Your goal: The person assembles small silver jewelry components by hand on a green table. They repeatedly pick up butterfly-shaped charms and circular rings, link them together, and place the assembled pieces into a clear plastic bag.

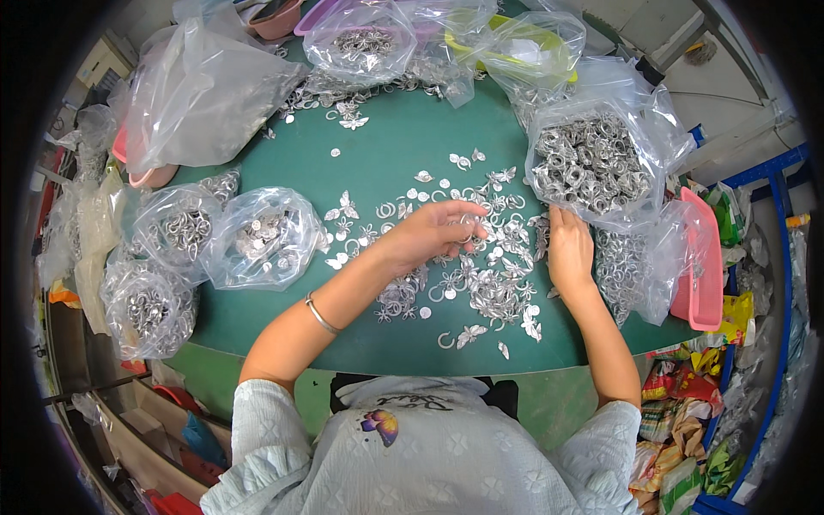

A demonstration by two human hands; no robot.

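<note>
Small silver metal pieces (pixel 498 296), among them open rings, flower and leaf shapes and round discs, lie in a loose pile on the green table. My left hand (pixel 433 232) reaches over the pile from the left. Its thumb and fingers are bent around a small silver piece (pixel 469 221), whose exact shape is hard to make out. To the right, my right hand (pixel 569 249) has its fingers pressed together at the lower edge of a clear plastic bag (pixel 592 159) full of silver rings. Whatever those fingertips hold is hidden.
Clear bags of silver pieces stand at the left, including one with round discs (pixel 262 236). A large bag (pixel 202 94) and more filled bags (pixel 360 43) line the far side. A pink basket (pixel 699 266) is at the right edge, near a blue metal frame (pixel 781 223).
</note>
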